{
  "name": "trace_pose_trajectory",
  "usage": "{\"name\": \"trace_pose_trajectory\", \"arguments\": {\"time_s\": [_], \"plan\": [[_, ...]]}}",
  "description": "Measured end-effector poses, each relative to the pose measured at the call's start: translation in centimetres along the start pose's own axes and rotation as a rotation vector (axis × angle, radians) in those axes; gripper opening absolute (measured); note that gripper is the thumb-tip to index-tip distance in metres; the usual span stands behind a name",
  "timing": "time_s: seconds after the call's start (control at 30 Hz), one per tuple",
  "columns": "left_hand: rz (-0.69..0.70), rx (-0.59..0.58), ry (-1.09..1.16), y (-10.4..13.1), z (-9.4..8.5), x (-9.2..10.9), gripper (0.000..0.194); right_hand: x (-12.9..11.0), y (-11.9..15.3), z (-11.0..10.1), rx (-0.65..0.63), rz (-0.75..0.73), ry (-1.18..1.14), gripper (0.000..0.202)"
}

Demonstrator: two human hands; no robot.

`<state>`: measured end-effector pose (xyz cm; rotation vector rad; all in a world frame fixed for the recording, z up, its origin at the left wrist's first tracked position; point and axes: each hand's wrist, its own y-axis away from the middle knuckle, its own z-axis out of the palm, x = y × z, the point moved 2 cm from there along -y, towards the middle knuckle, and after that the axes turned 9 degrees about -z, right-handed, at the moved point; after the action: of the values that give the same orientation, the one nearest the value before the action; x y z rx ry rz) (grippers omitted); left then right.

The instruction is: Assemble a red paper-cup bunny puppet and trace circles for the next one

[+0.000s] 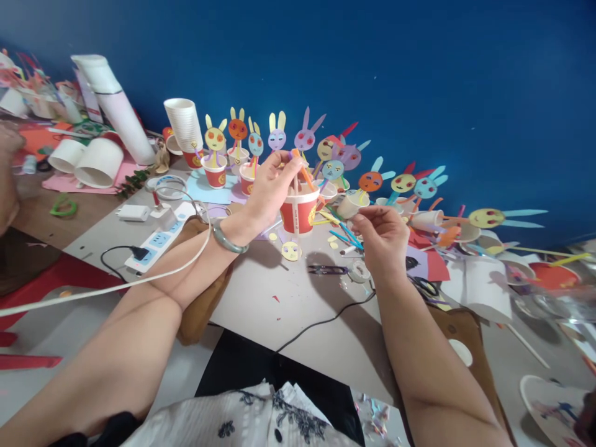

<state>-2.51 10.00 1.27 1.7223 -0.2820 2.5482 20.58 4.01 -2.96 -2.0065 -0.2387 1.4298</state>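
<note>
Two bare forearms reaching forward, left hand [274,186] raised, right hand [384,239] lower

Behind the left fingers [280,160], a smooth grey-green bangle [227,239] circles the wrist; far back from the fingertips, a pale, creased top [251,413] carries dark floral patterns and a dark oval button [278,435]

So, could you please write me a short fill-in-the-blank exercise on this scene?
The wall is ____.
The bangle circles the person's ____ wrist.
The loose round paper face lying in front of the large red cup is ____.

Missing words, in order: blue; left; yellow.
</note>
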Motion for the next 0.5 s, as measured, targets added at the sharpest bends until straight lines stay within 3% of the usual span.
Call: {"name": "trace_pose_trajectory", "arguments": {"time_s": [0.07, 0.2, 0.27, 0.4, 0.5], "plan": [[0.0, 0.028, 0.032, -0.2, -0.2, 0.3, 0.017, 0.1, 0.0, 0.4, -0.187, -0.033, 0.123, 0.019], [-0.048, 0.08, 0.101, -0.3, -0.4, 0.7, 0.02, 0.2, 0.1, 2.0, -0.769, -0.137, 0.565, 0.013], [-0.077, 0.087, 0.127, -0.3, -0.4, 0.8, 0.017, 0.5, -0.2, 2.9, -0.964, -0.191, 0.777, 0.017], [-0.094, 0.09, 0.144, -0.3, -0.2, 0.7, 0.014, 1.0, -1.4, 5.2, -1.086, -0.285, 0.842, 0.022], [-0.099, 0.072, 0.139, -0.2, 0.0, 0.6, 0.015, 1.2, -2.3, 7.4, -0.994, -0.23, 0.642, 0.02]]}}
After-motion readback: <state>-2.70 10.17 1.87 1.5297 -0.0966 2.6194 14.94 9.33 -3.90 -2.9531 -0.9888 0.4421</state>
